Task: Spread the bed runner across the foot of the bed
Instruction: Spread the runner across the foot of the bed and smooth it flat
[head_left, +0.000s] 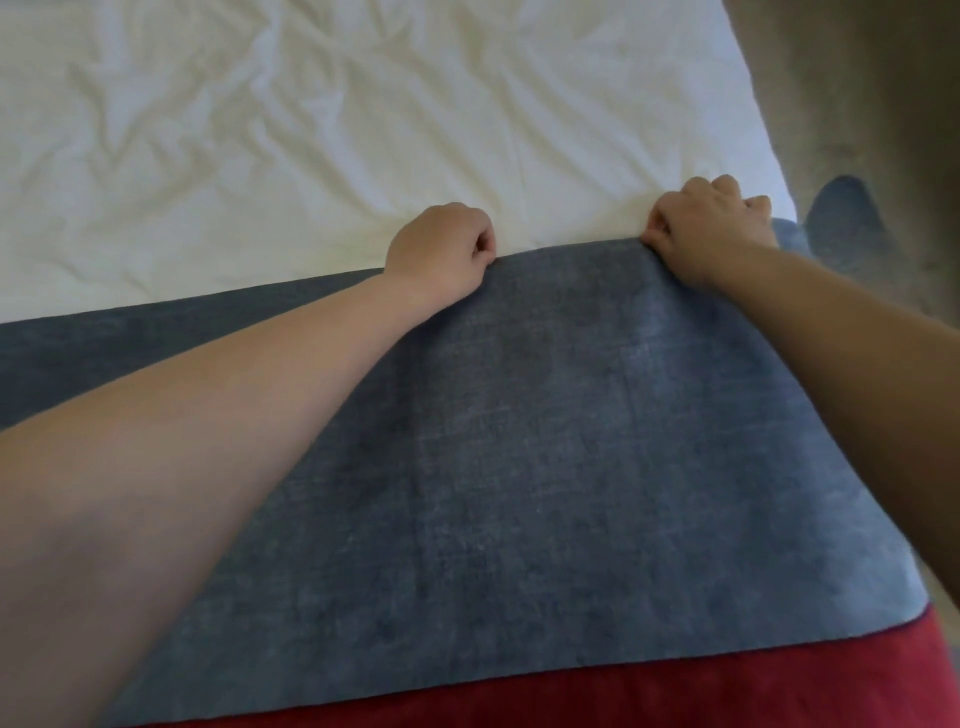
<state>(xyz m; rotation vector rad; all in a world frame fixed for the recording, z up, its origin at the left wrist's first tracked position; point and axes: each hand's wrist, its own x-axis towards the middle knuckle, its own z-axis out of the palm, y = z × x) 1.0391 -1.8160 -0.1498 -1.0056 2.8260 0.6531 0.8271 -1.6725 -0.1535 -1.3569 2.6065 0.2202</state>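
Observation:
A blue-grey bed runner (545, 441) lies flat across the white bed (260, 130), with a red band (675, 686) along its near edge. My left hand (441, 249) grips the runner's far edge near the middle of the view, fingers curled. My right hand (711, 223) pinches the same far edge close to the bed's right side. The runner's right end hangs over the bed's side, and a blue piece of it (847, 218) shows below. Its left end runs out of view.
The white sheet is creased all over beyond the runner. A beige carpeted floor (857, 78) runs along the right side of the bed.

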